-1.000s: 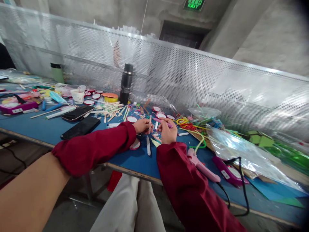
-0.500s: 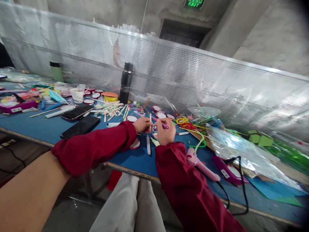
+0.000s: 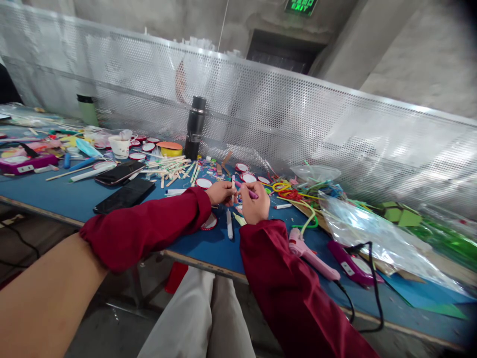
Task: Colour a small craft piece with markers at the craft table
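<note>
Left hand (image 3: 221, 193) pinching pale stick (image 3: 233, 183), upright in view; right hand (image 3: 256, 205) pinching purple marker (image 3: 254, 194), slanting up-left toward stick

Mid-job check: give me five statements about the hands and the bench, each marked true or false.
1. The left hand pinches a slim pale stick. True.
2. The right hand holds the pink glue gun. False: it holds a purple pen; the glue gun lies on the blue table.
3. The black bottle stands in front of the perforated panel. True.
4. The white cup is right of the bottle. False: it is to the bottle's left.
5. The exit sign is green. True.
</note>
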### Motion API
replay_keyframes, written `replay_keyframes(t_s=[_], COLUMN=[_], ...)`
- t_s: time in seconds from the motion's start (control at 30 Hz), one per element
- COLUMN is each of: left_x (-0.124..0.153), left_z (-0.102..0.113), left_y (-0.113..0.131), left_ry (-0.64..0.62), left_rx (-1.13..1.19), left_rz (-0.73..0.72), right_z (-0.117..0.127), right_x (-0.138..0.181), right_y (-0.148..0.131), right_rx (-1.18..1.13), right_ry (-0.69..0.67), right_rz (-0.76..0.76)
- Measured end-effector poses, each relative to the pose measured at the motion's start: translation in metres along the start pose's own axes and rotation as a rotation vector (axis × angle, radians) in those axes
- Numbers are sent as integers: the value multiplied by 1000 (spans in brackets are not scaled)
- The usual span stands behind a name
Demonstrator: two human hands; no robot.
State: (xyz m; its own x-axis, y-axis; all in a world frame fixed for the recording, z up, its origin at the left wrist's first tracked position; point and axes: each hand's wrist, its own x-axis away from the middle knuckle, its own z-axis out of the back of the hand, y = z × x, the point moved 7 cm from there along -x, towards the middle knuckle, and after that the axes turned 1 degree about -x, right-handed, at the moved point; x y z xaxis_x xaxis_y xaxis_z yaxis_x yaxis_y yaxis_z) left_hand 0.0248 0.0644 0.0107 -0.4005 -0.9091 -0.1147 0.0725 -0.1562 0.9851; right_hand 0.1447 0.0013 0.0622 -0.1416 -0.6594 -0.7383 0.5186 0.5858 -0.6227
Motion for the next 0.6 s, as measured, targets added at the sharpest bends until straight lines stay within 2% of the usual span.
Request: replay_keyframes(t_s=[0.6], left_x=[-1], left_z=[0], left_y=[0], left_ry=[3], left_rx=[26], left_rz=[5], right_z=[4], right_x=[0], right_y=[-4], right_rx=[64], right_ry=[13], right_rz=[35])
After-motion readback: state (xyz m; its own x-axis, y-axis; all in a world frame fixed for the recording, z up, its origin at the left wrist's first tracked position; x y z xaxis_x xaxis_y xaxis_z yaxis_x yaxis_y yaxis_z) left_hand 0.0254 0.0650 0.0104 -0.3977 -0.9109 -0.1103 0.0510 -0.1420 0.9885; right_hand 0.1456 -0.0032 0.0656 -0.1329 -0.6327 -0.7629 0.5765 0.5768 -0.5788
